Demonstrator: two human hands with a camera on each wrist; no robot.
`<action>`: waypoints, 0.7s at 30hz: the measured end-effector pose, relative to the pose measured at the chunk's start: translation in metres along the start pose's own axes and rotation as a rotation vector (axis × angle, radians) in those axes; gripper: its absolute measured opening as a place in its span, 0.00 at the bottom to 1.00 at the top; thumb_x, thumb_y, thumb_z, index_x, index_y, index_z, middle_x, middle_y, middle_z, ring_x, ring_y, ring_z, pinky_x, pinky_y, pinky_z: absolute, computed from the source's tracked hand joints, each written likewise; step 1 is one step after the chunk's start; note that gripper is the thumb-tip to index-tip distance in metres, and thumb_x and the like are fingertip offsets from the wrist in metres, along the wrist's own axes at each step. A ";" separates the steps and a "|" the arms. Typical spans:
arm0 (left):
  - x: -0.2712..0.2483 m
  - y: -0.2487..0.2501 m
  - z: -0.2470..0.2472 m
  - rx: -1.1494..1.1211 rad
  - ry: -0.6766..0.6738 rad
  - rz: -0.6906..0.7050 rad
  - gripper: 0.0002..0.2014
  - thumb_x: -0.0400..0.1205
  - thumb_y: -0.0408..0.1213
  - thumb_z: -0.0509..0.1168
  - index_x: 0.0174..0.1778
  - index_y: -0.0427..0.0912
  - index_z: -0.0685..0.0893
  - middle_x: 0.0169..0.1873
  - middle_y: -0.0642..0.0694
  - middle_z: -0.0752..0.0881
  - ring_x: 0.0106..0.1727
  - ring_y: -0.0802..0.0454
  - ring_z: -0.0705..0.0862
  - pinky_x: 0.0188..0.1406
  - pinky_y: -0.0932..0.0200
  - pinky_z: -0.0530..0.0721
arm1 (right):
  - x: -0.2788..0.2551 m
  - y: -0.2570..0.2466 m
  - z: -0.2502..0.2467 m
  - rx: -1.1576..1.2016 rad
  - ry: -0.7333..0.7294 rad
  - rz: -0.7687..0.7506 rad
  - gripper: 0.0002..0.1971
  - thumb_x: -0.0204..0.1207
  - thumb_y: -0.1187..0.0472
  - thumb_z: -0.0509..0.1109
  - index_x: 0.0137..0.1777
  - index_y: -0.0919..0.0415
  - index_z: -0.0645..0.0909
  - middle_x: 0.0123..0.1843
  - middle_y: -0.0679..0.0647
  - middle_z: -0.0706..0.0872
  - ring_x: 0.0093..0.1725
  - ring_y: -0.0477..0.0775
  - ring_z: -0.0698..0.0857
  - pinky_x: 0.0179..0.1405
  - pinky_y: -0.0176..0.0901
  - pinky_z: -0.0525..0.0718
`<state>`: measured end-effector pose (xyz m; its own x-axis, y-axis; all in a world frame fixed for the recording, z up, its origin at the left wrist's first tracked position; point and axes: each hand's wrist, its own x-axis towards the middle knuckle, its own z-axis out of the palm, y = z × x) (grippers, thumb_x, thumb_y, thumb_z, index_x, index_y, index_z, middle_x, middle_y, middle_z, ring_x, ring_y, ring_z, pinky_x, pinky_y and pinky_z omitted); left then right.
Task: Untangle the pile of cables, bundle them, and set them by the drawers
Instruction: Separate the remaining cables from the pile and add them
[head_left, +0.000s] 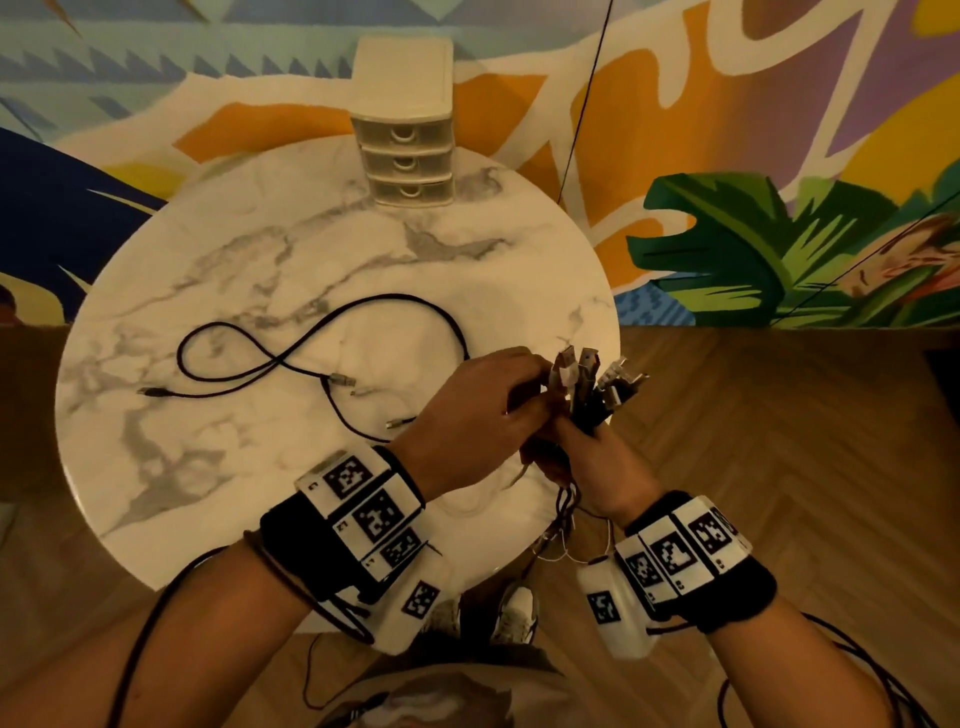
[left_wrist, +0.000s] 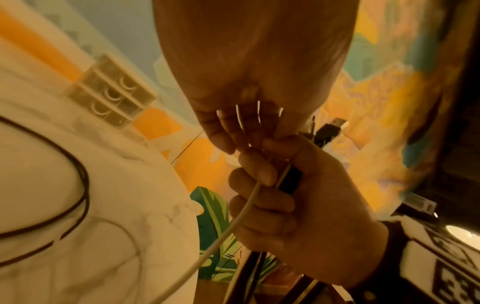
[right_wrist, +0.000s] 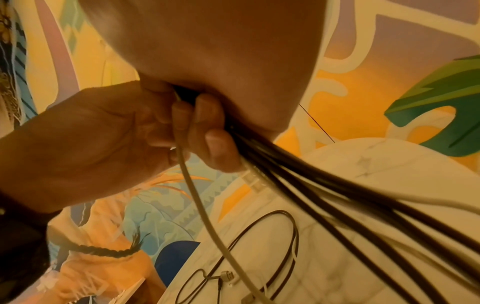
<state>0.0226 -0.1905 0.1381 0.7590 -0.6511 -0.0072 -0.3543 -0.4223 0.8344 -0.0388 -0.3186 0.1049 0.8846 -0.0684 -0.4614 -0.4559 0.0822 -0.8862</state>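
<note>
Over the table's right edge, my right hand (head_left: 589, 436) grips a bundle of cables (head_left: 584, 387) in its fist, with several USB plugs sticking up above it. The black strands (right_wrist: 311, 195) hang down from the fist past the table edge. My left hand (head_left: 522, 410) reaches across and pinches a white cable (left_wrist: 241, 214) against the bundle. A loose black cable (head_left: 311, 353) lies looped on the marble table (head_left: 260, 249). The small cream drawers (head_left: 408, 156) stand at the table's far edge.
The round table ends just under my hands; wooden floor (head_left: 779, 441) lies to the right. A thin dark wire (head_left: 582, 104) hangs beside the drawers. Sensor leads trail from both wristbands. A painted wall stands behind the table.
</note>
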 end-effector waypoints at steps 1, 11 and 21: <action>0.002 0.001 0.002 0.032 -0.003 0.028 0.07 0.83 0.36 0.61 0.40 0.49 0.80 0.37 0.54 0.78 0.40 0.58 0.76 0.37 0.68 0.74 | -0.001 0.000 -0.001 -0.002 0.012 0.007 0.16 0.85 0.65 0.55 0.35 0.63 0.76 0.28 0.51 0.79 0.18 0.37 0.75 0.21 0.24 0.71; 0.010 0.008 0.022 -0.123 -0.069 0.108 0.09 0.82 0.40 0.63 0.45 0.63 0.81 0.46 0.51 0.77 0.48 0.55 0.79 0.43 0.61 0.80 | -0.009 0.004 -0.017 -0.229 0.090 -0.032 0.16 0.83 0.67 0.61 0.37 0.46 0.73 0.36 0.42 0.77 0.36 0.39 0.77 0.37 0.30 0.76; -0.025 -0.071 0.083 -0.236 -0.639 -0.313 0.06 0.82 0.37 0.64 0.46 0.41 0.86 0.36 0.54 0.84 0.35 0.64 0.82 0.33 0.67 0.77 | -0.006 -0.011 -0.042 0.325 0.239 -0.215 0.25 0.84 0.61 0.54 0.22 0.62 0.66 0.21 0.56 0.71 0.19 0.52 0.71 0.25 0.47 0.80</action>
<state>-0.0164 -0.1966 0.0335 0.3143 -0.7929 -0.5221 0.0070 -0.5480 0.8364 -0.0427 -0.3608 0.1157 0.8906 -0.3428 -0.2988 -0.1759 0.3463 -0.9215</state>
